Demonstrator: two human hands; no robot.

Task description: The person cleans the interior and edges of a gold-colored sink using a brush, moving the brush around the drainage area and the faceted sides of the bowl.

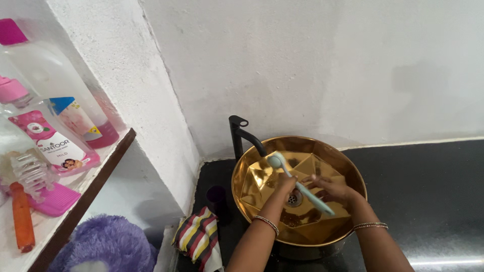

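A pale blue long-handled brush (297, 182) lies slanted across a gold faceted basin (343, 161), its head up near the black tap (241, 135). My left hand (285, 182) grips the brush handle just below the head. My right hand (328, 189) is closed around the lower part of the handle, over the drain (294, 199). Both wrists wear thin bangles. No water stream is visible from the tap.
The basin sits on a black counter (428, 191) against a white wall. A striped cloth (198, 236) and a dark cup (217, 196) lie left of it. A shelf (91, 181) at left holds clear bottles with pink liquid, a pink comb and a clear hair clip. A purple fluffy thing (108, 247) sits below.
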